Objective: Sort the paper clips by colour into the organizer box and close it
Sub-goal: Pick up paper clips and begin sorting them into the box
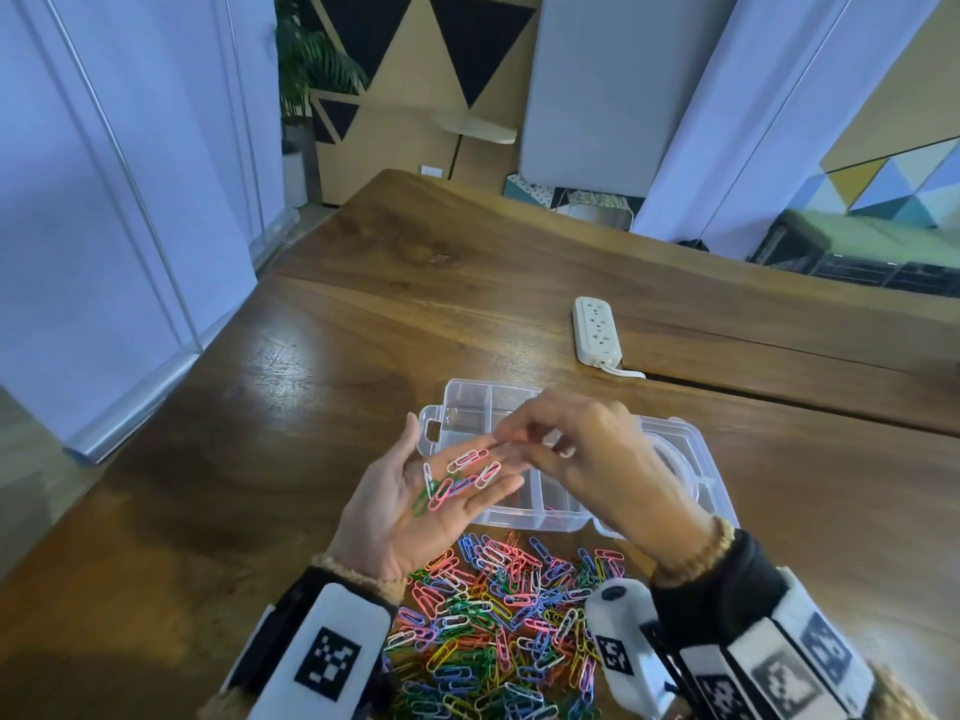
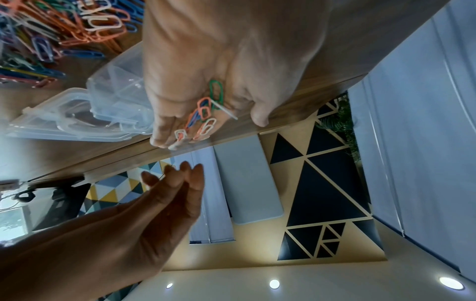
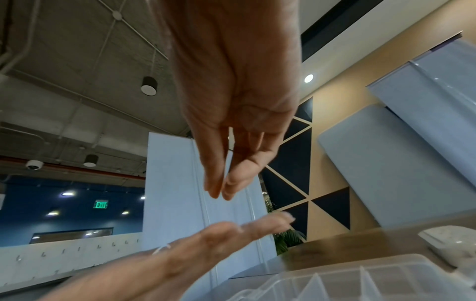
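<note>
My left hand [image 1: 415, 506] is held palm up over the near left part of the clear organizer box [image 1: 467, 392], fingers straight. Several paper clips [image 1: 462, 475], pink, white, green and blue, lie on its palm and fingers [image 2: 203, 110]. My right hand [image 1: 506, 436] hovers just above the left fingertips, its thumb and forefinger tips pressed together [image 3: 219, 193]; I see no clip between them. The box stands open with its lid [image 1: 675, 459] folded out to the right. A big mixed pile of coloured clips [image 1: 498, 615] lies on the table in front of the box.
A white power strip [image 1: 596, 330] lies behind the box, its cable running into a seam in the wooden table [image 1: 311, 407]. The table's left edge drops to the floor beside white panels [image 1: 130, 252].
</note>
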`<act>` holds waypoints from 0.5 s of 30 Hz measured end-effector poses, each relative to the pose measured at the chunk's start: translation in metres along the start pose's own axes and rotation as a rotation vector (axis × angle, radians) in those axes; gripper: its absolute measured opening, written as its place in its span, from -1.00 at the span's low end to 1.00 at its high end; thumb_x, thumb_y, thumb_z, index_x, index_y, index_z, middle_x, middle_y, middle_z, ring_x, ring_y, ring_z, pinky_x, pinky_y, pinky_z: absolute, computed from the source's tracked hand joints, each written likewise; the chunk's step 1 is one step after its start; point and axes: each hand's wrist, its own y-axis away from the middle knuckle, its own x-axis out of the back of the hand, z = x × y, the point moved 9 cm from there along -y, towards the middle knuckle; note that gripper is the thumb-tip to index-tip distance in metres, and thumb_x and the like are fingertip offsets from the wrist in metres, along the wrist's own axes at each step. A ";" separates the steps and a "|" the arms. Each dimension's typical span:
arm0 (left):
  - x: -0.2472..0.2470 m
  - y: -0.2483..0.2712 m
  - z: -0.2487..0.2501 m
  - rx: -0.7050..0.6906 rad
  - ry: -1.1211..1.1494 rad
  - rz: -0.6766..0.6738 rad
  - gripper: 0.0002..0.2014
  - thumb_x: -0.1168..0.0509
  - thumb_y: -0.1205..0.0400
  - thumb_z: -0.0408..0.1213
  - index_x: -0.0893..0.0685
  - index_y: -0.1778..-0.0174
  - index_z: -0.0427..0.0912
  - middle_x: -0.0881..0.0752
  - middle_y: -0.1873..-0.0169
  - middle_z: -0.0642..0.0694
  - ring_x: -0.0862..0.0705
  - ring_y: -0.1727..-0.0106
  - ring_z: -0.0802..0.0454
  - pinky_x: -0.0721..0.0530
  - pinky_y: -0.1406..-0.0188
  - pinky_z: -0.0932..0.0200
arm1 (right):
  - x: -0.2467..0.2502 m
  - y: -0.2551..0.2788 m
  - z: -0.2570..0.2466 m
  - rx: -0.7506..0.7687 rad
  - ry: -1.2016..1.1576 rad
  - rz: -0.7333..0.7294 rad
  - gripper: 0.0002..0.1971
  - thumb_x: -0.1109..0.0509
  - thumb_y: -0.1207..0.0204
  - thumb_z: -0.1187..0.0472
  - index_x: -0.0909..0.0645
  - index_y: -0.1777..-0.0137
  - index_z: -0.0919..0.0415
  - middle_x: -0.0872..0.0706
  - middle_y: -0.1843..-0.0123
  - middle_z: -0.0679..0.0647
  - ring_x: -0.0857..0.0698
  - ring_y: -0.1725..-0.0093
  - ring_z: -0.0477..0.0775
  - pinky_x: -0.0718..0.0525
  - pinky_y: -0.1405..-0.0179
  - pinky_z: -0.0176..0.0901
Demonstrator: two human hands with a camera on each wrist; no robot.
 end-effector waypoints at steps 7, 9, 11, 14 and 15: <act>-0.017 -0.002 0.002 -0.082 -0.125 -0.195 -0.13 0.20 -0.70 0.24 -0.43 -0.41 -0.60 -0.49 -0.40 -0.50 -0.46 -0.49 -0.29 -0.20 -0.61 -0.18 | -0.020 -0.002 0.000 0.031 0.035 -0.048 -0.85 -0.44 -0.44 0.29 -0.70 0.00 0.13 -0.57 0.12 -0.13 -0.54 0.21 -0.17 -0.58 0.10 -0.23; -0.022 0.001 -0.001 -0.077 -0.176 -0.240 -0.12 0.24 -0.67 0.25 -0.43 -0.45 -0.54 -0.48 -0.44 -0.44 -0.42 -0.53 -0.25 -0.09 -0.65 -0.14 | -0.023 -0.003 0.005 -0.002 0.067 -0.077 -0.85 -0.46 -0.43 0.28 -0.67 0.03 0.11 -0.53 0.14 -0.16 -0.53 0.19 -0.14 -0.60 0.06 -0.11; -0.021 -0.003 -0.011 0.024 -0.148 -0.219 -0.14 0.18 -0.68 0.26 -0.62 -0.29 -0.52 -0.62 -0.29 -0.45 -0.60 -0.37 -0.28 -0.38 -0.52 -0.17 | -0.024 -0.003 0.005 -0.013 0.084 -0.098 -0.87 -0.46 -0.41 0.30 -0.65 0.08 0.10 -0.51 0.17 -0.19 -0.51 0.21 -0.16 -0.59 0.07 -0.12; -0.017 -0.002 -0.014 0.015 -0.102 -0.145 -0.26 -0.03 -0.70 0.16 -0.70 -0.10 -0.58 -0.68 -0.14 -0.51 -0.72 -0.17 -0.34 -0.62 -0.23 -0.27 | -0.027 -0.003 0.003 -0.020 0.088 -0.130 -0.87 -0.46 -0.40 0.31 -0.63 0.13 0.08 -0.48 0.23 -0.23 -0.51 0.23 -0.17 -0.55 0.10 -0.22; -0.019 -0.001 -0.014 0.019 -0.097 -0.131 -0.33 -0.12 -0.68 0.08 -0.69 -0.10 -0.60 -0.67 -0.14 -0.53 -0.71 -0.17 -0.36 -0.65 -0.18 -0.29 | -0.027 -0.003 0.002 -0.019 0.081 -0.134 -0.87 -0.47 -0.40 0.31 -0.62 0.14 0.08 -0.48 0.26 -0.24 -0.50 0.25 -0.20 -0.52 0.14 -0.28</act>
